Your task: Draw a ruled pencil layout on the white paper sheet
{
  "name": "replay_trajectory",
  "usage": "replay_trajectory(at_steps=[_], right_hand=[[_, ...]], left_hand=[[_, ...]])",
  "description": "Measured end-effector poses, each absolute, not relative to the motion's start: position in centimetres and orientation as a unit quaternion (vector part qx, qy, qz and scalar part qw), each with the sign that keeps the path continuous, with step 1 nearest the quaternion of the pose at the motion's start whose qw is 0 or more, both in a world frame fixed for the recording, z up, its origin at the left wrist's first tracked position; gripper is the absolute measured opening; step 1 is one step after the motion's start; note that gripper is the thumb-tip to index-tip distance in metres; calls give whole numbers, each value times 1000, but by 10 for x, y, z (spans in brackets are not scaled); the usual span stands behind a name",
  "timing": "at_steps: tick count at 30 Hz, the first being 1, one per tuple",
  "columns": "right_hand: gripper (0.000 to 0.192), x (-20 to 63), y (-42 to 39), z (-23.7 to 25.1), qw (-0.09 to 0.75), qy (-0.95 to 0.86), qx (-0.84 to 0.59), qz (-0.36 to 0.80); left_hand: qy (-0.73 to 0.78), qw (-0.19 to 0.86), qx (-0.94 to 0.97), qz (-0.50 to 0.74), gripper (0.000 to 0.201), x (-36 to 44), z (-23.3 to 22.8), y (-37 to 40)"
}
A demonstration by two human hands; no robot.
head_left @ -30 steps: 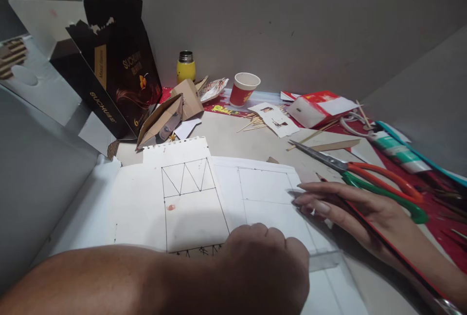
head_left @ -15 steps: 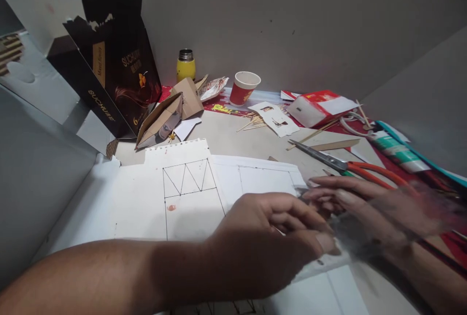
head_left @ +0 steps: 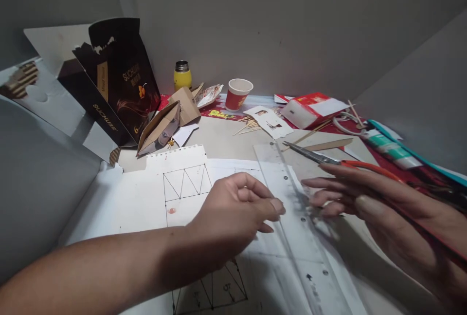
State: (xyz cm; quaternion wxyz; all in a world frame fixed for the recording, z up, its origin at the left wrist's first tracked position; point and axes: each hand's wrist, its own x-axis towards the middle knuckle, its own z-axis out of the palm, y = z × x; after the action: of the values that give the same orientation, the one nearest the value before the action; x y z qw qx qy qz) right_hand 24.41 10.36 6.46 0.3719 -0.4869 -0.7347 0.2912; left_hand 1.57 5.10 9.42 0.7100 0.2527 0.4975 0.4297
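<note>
clear flat plastic ruler lies slantwise on white drawing sheets, mid-desk twd near edge | L hand loosely curled, fingertips at ruler's left edge, grasping nothing | R hand fingers out, hovering at right edge; red pencil lies along it, grip on it unclear | prob. light, thin, bendy, slick on paper; press flat mid-length or pinch long edges
</note>
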Motion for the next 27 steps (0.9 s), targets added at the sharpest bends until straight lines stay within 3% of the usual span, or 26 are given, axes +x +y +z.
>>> replay_trajectory(at_steps=[6,11,15,19,23,27], right_hand=[[74,232,76,84,273,-879,-367,136],[60,214,69,90,199,-897,-347,189],[54,211,71,84,193,-913,-292,209],[61,211,71,76,228,-931,-261,113],[49,220,80,81,248,-941,-231,7],[48,244,99,94,274,-923,-271,-5]], left_hand=[[506,695,242,450,24,35,110,44],[505,692,241,456,26,41,99,32],[526,685,245,440,19,27,94,27],[558,651,264,441,18,11,102,31],[580,619,339,408,18,-2,112,34],[605,531,471,362,23,-1,111,22]])
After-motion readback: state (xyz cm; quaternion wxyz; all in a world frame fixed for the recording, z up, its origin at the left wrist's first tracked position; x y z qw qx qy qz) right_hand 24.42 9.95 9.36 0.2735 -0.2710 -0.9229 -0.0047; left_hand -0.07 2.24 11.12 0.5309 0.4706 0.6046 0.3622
